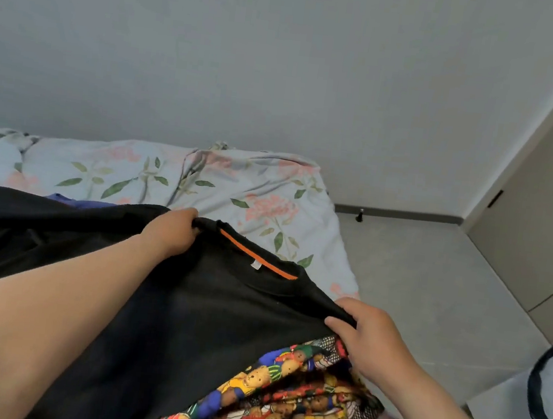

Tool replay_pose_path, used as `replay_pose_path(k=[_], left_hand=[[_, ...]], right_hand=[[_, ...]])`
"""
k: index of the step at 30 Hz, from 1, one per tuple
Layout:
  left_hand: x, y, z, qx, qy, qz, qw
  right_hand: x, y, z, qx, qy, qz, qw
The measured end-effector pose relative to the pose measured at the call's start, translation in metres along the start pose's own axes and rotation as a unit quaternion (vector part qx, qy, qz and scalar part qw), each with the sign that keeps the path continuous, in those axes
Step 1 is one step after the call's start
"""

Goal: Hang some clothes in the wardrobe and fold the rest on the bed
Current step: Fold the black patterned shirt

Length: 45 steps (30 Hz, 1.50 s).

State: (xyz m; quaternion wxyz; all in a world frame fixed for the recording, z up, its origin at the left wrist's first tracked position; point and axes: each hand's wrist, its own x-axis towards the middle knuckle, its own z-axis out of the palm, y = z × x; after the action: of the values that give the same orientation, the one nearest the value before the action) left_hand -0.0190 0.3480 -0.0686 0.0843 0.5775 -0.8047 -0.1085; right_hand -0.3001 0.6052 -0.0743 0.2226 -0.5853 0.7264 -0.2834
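- Black shirt (188,309) spread across the lower left and centre of the frame, orange strip inside the collar (257,255) facing up, small white tag just below it.
- Left hand (171,231) at centre frame, fingers curled round the shirt's shoulder edge beside the collar, grasping the cloth.
- Right hand (362,336) lower right of centre, thumb and fingers pinching the shirt's other shoulder edge.
- Shirt stretched between the two hands, lying partly over a bear-print garment (284,399) at the bottom centre of the frame.
- Sliver of blue cloth (62,199) peeking out behind the shirt's far edge, left of centre.
- Bed with floral cover (168,176) beneath everything, running across the middle left against a pale wall (285,55).
- Grey floor (431,289) at right; beige door (542,222) at far right.
- Dark curved strap (543,394) at the lower right edge, over a white surface.
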Motion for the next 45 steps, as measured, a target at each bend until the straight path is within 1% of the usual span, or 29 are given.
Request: replay_pose_path(k=[2, 4, 5, 7, 9, 11, 13, 15, 17, 20, 22, 23, 26, 30, 35, 39, 42, 45], left_hand=[[-0.012, 0.001, -0.038, -0.011, 0.098, -0.009, 0.995], [-0.031, 0.006, -0.084, -0.035, 0.195, -0.005, 0.98], [-0.043, 0.009, -0.108, -0.053, 0.236, -0.001, 0.97], [-0.068, 0.011, -0.156, -0.083, 0.306, 0.009, 0.948], [-0.095, 0.01, -0.202, -0.104, 0.366, 0.012, 0.925], [-0.118, 0.004, -0.245, -0.131, 0.428, 0.008, 0.894], [-0.138, -0.001, -0.285, -0.153, 0.469, 0.003, 0.87], [-0.158, -0.005, -0.323, -0.173, 0.482, 0.012, 0.859], [-0.178, -0.004, -0.356, -0.192, 0.475, 0.043, 0.858], [-0.206, -0.005, -0.402, -0.217, 0.428, 0.082, 0.873], [-0.224, -0.006, -0.431, -0.248, 0.386, 0.092, 0.884], [-0.233, -0.005, -0.444, -0.255, 0.377, 0.093, 0.885], [-0.25, -0.001, -0.479, -0.237, 0.409, 0.082, 0.878], [-0.273, 0.009, -0.514, -0.201, 0.465, 0.06, 0.86], [-0.301, 0.008, -0.544, -0.165, 0.507, 0.064, 0.843], [-0.32, 0.013, -0.562, -0.171, 0.539, 0.07, 0.821], [-0.32, 0.013, -0.561, -0.18, 0.538, 0.057, 0.822], [-0.302, 0.005, -0.535, -0.192, 0.496, 0.05, 0.845]], right_hand=[[0.001, -0.012, -0.013, -0.032, 0.039, 0.018, 0.999], [0.007, -0.031, -0.028, -0.042, 0.094, 0.033, 0.994], [0.011, -0.043, -0.036, -0.022, 0.119, 0.041, 0.992], [0.021, -0.074, -0.053, 0.057, 0.163, 0.041, 0.984], [0.03, -0.109, -0.072, 0.106, 0.207, 0.014, 0.972], [0.032, -0.151, -0.095, 0.112, 0.241, -0.038, 0.963], [0.029, -0.192, -0.118, 0.126, 0.258, -0.086, 0.954], [0.024, -0.228, -0.142, 0.132, 0.264, -0.121, 0.948], [0.015, -0.256, -0.165, 0.144, 0.259, -0.144, 0.944], [-0.005, -0.29, -0.197, 0.156, 0.246, -0.174, 0.941], [-0.018, -0.308, -0.216, 0.159, 0.239, -0.188, 0.939], [-0.025, -0.317, -0.226, 0.161, 0.237, -0.192, 0.939], [-0.04, -0.347, -0.251, 0.169, 0.25, -0.218, 0.928], [-0.059, -0.389, -0.279, 0.169, 0.296, -0.259, 0.904], [-0.079, -0.424, -0.311, 0.154, 0.361, -0.289, 0.873], [-0.096, -0.444, -0.33, 0.141, 0.401, -0.316, 0.848], [-0.098, -0.442, -0.328, 0.141, 0.399, -0.305, 0.853], [-0.083, -0.416, -0.311, 0.116, 0.377, -0.255, 0.883]])
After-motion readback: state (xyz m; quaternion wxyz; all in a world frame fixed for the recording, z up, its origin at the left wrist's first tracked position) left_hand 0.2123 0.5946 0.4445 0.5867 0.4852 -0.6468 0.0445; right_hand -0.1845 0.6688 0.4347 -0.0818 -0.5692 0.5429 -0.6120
